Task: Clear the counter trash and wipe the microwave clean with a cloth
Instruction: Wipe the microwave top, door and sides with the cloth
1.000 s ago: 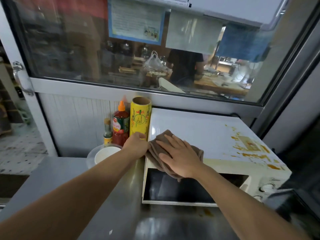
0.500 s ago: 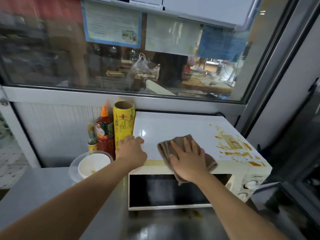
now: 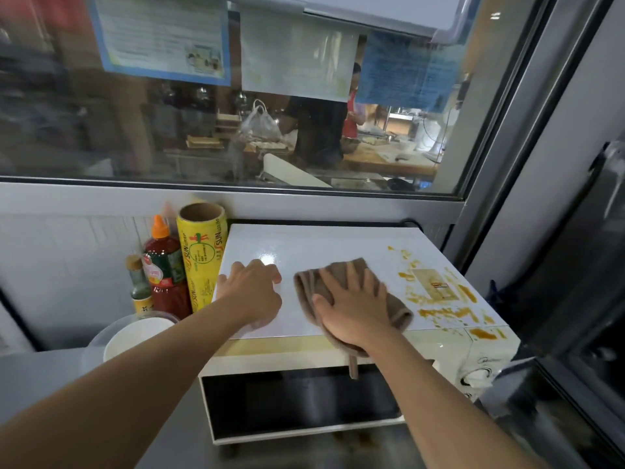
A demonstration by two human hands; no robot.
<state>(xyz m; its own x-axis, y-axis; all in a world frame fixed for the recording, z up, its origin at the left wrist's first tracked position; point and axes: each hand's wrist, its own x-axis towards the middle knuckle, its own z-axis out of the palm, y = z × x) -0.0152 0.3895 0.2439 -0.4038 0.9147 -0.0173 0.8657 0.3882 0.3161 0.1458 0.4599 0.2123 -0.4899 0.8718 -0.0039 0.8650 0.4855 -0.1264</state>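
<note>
- The right hand (image 3: 355,309) lies flat, fingers straight and spread, pressing a crumpled brown cloth (image 3: 399,311) onto the top of the white box-shaped microwave (image 3: 314,245); a tail of the cloth hangs over the front edge above the dark door.
- The left hand (image 3: 252,289) rests on the microwave's top near its left edge, fingers loosely bent and holding nothing; its grip looks relaxed, though the fingertips are partly hidden.
- Orange-brown sauce smears (image 3: 443,299) cover the top's right side, just beside the cloth.
- Half a second ago the cloth sat nearer the front edge; it and the right hand have moved right and back toward the smears, and the left hand has shifted further onto the top.
- On the steel tabletop (image 3: 50,377) left of the microwave stand a yellow cling-wrap roll (image 3: 202,255), a red sauce bottle (image 3: 165,269), a small glass bottle (image 3: 138,286) and a white bowl (image 3: 132,336).
</note>
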